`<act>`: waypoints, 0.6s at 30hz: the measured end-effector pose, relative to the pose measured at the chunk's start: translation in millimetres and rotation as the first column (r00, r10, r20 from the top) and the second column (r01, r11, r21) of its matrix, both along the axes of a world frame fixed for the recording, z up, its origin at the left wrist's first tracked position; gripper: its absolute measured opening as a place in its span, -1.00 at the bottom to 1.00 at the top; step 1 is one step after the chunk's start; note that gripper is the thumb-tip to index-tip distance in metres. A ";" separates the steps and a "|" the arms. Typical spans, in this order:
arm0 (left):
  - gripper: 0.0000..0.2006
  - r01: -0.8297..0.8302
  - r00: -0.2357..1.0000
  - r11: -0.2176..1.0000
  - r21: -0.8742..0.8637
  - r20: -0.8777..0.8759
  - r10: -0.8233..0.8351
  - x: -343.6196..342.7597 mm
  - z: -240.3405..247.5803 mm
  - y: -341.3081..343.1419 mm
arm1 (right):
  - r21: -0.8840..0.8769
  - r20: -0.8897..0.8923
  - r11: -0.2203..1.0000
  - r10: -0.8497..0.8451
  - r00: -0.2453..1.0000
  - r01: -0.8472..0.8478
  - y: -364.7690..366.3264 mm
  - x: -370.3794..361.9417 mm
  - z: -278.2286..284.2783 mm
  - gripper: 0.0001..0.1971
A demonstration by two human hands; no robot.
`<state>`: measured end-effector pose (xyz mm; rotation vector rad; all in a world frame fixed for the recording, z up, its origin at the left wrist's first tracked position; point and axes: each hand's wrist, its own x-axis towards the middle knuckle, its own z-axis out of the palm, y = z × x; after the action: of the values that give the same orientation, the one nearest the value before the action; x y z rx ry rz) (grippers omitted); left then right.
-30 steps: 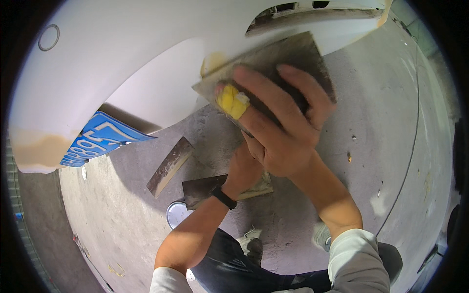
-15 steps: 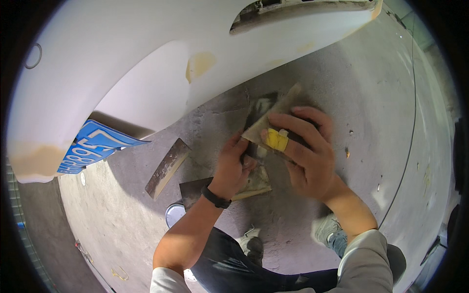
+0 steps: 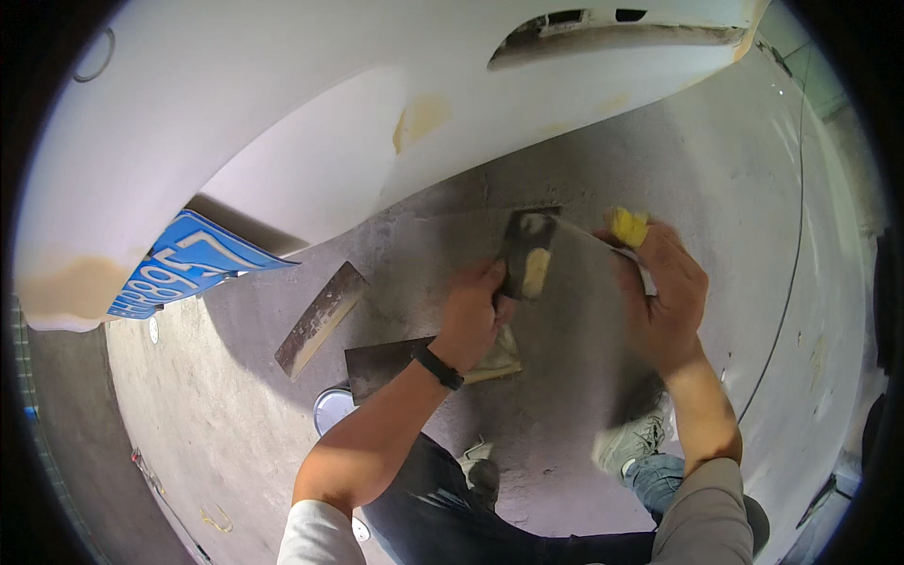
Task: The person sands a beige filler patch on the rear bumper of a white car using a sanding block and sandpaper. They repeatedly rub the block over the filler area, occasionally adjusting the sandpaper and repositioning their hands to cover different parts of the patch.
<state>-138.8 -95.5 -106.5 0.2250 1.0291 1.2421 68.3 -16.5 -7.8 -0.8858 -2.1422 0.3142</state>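
My left hand (image 3: 474,315) grips a small dark flat putty board (image 3: 518,235) by its near edge. A dab of yellowish filler (image 3: 536,271) lies on that board, with a paler smear near its far end. To the right, my right hand (image 3: 670,297) is closed on a thin, flat filler spreader (image 3: 586,234), seen almost edge-on and blurred. Yellow tape (image 3: 629,227) wraps one of its fingers. The spreader's far end reaches toward the board's upper right corner; whether they touch I cannot tell. Ahead is a white car bumper (image 3: 311,141) with a yellowish patch (image 3: 424,121).
On the concrete floor lie a long dark scraper (image 3: 322,320) and a dark, filler-smeared board (image 3: 381,365). A round can lid (image 3: 331,409) shows beside my left forearm. A blue licence plate (image 3: 193,264) juts from the bumper at left. My shoes are below my hands.
My right hand has swung right and turned the spreader from broadside to nearly edge-on, away from the board. The board's filler dab now shows. My left hand has shifted slightly right.
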 end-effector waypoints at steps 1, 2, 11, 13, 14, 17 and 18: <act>-0.79 0.063 0.997 0.998 0.014 -0.045 -0.063 3.3 -2.7 1.3 | -0.091 -0.167 0.994 0.045 0.985 -0.061 -3.9 -10.9 14.7 -0.69; -0.78 0.055 0.997 0.998 0.015 -0.061 -0.054 4.8 -4.5 2.2 | 0.007 -0.205 0.992 0.123 0.971 -0.124 -2.3 -21.5 29.0 -0.70; -0.79 0.037 0.996 0.996 0.077 -0.088 -0.030 -3.3 -11.6 -2.2 | 0.306 -0.203 0.917 0.326 0.923 -0.256 14.2 -71.2 85.8 -0.71; -0.79 0.038 0.995 0.998 0.054 -0.091 -0.033 -4.9 -12.6 -3.5 | 0.231 -0.183 0.940 0.295 0.938 -0.250 12.4 -73.6 83.7 -0.74; -0.80 0.043 0.994 0.997 0.067 -0.102 -0.036 -5.7 -12.9 -3.9 | 0.242 -0.140 0.930 0.314 0.939 -0.275 12.5 -74.3 82.3 -0.75; -0.79 0.069 0.991 0.990 0.121 -0.122 -0.054 -7.5 -12.3 -4.8 | 0.273 -0.191 0.921 0.334 0.923 -0.276 13.6 -76.2 78.5 -0.80; -0.79 0.085 0.991 0.992 0.097 -0.111 -0.074 -8.1 -11.9 -4.9 | 0.303 -0.260 0.923 0.320 0.911 -0.238 15.5 -76.9 77.5 -0.81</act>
<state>-146.9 -100.4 -118.4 0.4112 1.0398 1.2214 -8.6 -1.0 69.7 -0.3456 -1.9587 0.2791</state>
